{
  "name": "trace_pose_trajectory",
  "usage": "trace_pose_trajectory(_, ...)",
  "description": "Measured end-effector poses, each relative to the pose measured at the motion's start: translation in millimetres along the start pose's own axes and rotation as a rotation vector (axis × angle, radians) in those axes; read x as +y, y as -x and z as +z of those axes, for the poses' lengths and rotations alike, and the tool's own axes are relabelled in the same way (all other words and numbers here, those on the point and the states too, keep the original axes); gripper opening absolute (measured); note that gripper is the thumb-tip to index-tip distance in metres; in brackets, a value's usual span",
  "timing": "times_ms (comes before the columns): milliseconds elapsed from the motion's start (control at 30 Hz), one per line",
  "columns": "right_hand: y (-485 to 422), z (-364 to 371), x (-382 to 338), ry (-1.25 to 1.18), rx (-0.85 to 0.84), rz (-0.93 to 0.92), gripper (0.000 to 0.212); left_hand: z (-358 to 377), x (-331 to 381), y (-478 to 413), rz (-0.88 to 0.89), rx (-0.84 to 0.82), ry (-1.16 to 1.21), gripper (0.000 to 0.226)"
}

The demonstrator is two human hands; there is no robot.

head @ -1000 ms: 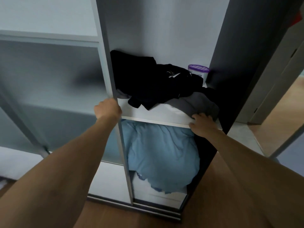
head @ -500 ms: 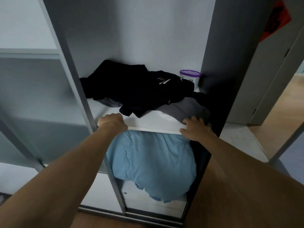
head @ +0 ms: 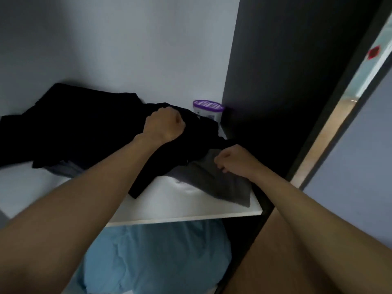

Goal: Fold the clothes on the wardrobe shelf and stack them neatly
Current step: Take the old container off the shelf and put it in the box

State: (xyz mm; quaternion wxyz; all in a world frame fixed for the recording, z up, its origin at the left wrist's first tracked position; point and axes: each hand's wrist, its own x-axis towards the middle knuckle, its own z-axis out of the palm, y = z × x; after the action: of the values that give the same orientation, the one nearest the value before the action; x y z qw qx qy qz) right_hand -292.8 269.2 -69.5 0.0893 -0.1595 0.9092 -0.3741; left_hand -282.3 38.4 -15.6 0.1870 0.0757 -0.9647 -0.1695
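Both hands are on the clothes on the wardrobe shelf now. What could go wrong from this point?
1. The left hand grips the black clothes, a tangled heap that reaches the purple-lidded container behind it; a hard pull might tip the container.
2. The grey garment under the right hand lies close to the front edge of the shelf and may slide off.

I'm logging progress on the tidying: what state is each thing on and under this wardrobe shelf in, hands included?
Black clothes: unfolded, heaped on the shelf.
Grey garment: unfolded, partly under the black clothes.
Left hand: grips the black clothes.
Right hand: pinches the grey garment.
Purple-lidded container: upright, lid on.
Light blue bedding: crumpled, below the shelf.
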Motion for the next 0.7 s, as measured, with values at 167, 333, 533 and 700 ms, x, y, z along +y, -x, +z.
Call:
trace_pose_trajectory(167,-64,-16,-13,-0.235,0.257,0.032,0.011,28,-1,-89,0.119,-0.084,0.123,0.024)
trace_pose_trajectory(333,-137,-18,-24,-0.377,0.427,0.107,0.015,68,-12,-167,0.161,-0.129,0.126,0.025)
trace_pose_trajectory(533,-217,-22,-27,-0.449,0.489,0.285,0.019,131,-26,-220,0.148,-0.367,0.300,0.023)
trace_pose_trajectory(700,-259,-11,-24,-0.538,0.418,0.506,0.029,157,-36,-240,-0.046,-0.452,0.492,0.007)
